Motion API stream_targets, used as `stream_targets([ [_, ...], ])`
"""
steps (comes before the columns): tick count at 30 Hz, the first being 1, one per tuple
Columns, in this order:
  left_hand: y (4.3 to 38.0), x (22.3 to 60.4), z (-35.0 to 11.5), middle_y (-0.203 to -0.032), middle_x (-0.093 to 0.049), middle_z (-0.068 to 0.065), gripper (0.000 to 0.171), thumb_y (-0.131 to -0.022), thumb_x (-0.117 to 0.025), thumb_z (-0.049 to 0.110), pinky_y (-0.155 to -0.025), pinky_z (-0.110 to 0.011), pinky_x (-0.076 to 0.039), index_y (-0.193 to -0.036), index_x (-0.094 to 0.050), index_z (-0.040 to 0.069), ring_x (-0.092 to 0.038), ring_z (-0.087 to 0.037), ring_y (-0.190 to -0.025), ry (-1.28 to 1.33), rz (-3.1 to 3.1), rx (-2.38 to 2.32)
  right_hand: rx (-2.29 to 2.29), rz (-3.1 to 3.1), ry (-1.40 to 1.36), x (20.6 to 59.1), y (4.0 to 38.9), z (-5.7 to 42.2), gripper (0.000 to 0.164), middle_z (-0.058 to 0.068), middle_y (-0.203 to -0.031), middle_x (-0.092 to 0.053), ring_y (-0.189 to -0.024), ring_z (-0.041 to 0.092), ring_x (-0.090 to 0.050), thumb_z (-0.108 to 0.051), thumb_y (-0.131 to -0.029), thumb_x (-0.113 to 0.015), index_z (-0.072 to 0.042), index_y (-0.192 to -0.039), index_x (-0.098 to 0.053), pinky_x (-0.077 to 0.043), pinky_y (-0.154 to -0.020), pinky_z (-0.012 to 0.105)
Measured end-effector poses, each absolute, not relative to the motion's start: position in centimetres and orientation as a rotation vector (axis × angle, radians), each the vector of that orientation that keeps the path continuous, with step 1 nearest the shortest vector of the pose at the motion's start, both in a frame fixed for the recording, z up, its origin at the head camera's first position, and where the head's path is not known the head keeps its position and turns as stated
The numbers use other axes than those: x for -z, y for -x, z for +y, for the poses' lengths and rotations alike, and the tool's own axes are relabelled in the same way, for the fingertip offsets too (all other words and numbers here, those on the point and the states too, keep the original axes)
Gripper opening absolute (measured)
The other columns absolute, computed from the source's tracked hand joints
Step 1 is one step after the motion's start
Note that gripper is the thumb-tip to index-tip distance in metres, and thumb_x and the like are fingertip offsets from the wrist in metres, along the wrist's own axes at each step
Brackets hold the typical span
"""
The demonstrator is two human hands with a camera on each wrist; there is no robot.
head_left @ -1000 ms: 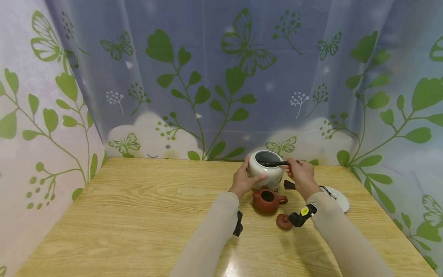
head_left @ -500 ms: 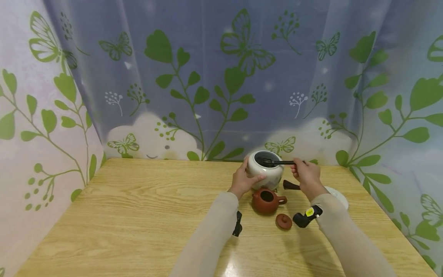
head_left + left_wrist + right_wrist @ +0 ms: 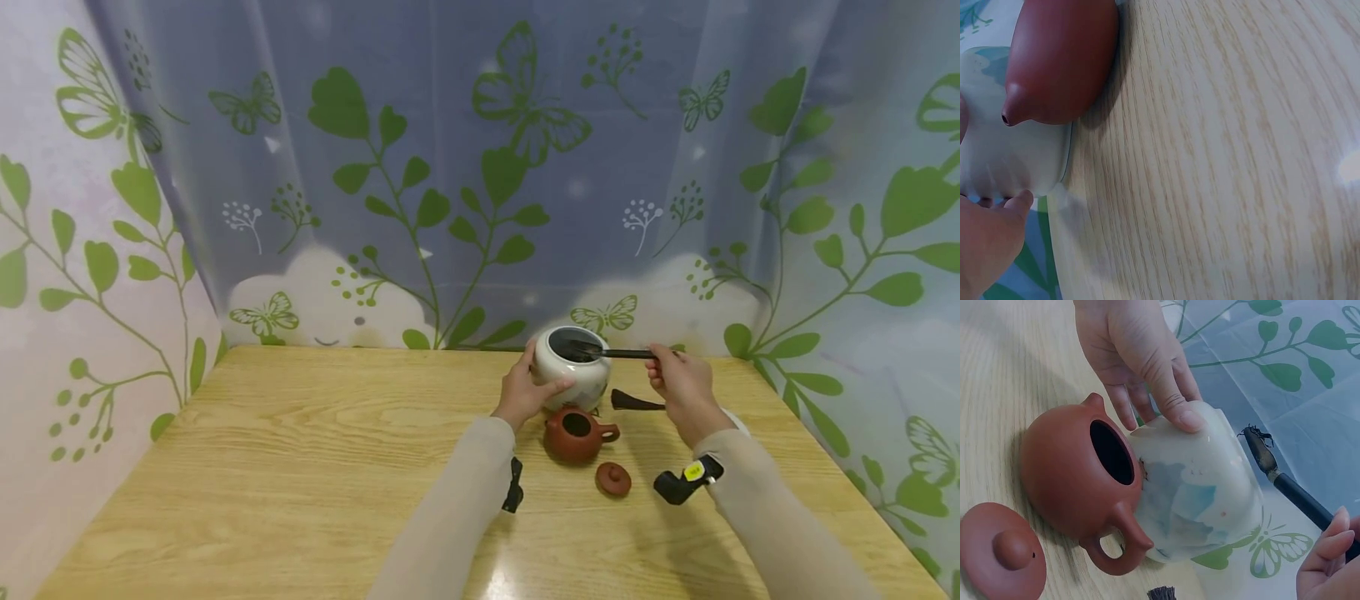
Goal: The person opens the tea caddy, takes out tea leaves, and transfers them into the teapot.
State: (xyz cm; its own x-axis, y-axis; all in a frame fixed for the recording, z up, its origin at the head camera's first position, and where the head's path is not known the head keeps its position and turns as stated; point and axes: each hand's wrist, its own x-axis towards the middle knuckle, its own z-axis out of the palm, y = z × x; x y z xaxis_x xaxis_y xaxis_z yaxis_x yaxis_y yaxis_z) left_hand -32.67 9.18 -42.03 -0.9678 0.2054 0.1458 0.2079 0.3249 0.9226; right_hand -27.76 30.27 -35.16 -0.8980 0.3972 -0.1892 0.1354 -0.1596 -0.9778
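Observation:
A white ceramic jar with a painted pattern stands near the table's back edge. My left hand grips its left side, thumb across the front. My right hand pinches the handle of a dark tea scoop, whose head lies over the jar's mouth in the head view. Dark shreds like tea leaves cling to the scoop's head in the right wrist view. Right in front of the jar sits a reddish-brown teapot, uncovered, its handle to the right. Its lid lies on the table nearer me.
A dark-bristled brush lies right of the jar, its other end hidden behind my right hand. A white disc-shaped lid is mostly covered by my right wrist. Behind the wooden table hangs a printed curtain.
My right hand has moved right, drawing the scoop partly out of the jar, so its head shows at the mouth. The left hand keeps its hold on the jar.

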Motion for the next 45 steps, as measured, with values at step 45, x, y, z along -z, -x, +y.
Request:
stream_targets([
  [45,32.7,42.2,9.2,-0.143,-0.046,-0.019,0.095,-0.080,-0.079,0.032,-0.106,-0.048,-0.039,-0.154,-0.022,0.013,-0.044,-0.034,-0.131,0.374,-2.557,1.797,-1.147,-2.598,0.138,37.4,22.6,30.4,0.036,0.005,-0.071,-0.064,-0.066,0.017,-0.060,-0.033,-0.097,-0.054,0.000,-0.096,-0.069,-0.048,-0.054,0.030],
])
